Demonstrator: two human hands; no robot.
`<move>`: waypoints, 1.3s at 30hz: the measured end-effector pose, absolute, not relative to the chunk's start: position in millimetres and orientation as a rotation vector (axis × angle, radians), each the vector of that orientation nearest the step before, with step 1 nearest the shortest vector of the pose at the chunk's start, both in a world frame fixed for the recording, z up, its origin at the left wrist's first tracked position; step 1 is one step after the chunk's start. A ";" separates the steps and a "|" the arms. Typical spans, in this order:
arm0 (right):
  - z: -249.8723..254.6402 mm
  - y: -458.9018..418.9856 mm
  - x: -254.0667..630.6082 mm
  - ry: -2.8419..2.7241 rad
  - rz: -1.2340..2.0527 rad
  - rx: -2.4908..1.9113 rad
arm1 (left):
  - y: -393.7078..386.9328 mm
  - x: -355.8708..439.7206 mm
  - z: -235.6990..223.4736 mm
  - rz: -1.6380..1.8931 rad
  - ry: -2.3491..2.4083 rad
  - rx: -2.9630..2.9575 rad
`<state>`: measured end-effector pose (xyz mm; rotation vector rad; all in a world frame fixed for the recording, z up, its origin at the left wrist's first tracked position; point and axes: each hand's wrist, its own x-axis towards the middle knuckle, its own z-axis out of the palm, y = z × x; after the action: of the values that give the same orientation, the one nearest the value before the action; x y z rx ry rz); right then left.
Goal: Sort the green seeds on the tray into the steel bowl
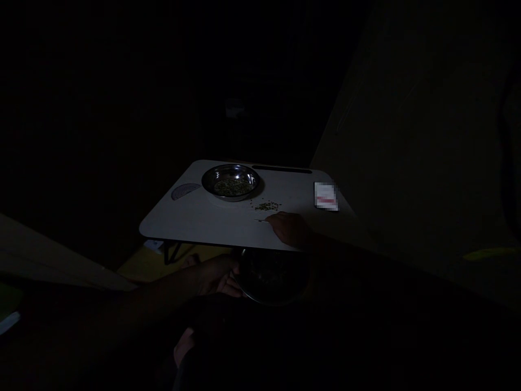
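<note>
Our right hand [288, 228] pinches a thin pale stick [262, 221] | just beyond, small greenish seeds [267, 206] lie loose, others already in a round shiny steel bowl [230, 199] | our left hand [222, 271] grips a dark round bowl [271, 279] (contents unclear)

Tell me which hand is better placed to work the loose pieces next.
Right, I'd judge: the right hand is at the white table, close beside the loose pieces, holding a thin implement. The left hand is below the near edge, holding the lower bowl.
</note>
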<state>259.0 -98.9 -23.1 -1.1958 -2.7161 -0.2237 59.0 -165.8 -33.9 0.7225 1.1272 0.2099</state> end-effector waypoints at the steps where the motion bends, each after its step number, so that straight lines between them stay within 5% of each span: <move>1: -23.0 -100.1 258.3 -2.718 -0.225 -1.187 | -165.8 59.0 -34.1 0.207 1.126 0.722; 39: -19.2 -140.9 254.6 -2.734 0.042 -0.749 | -164.7 58.4 -29.8 0.219 1.135 0.718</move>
<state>254.6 -140.9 -19.2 -0.7490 -2.7338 0.0419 58.4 -164.7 -29.8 0.7183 1.1354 0.2187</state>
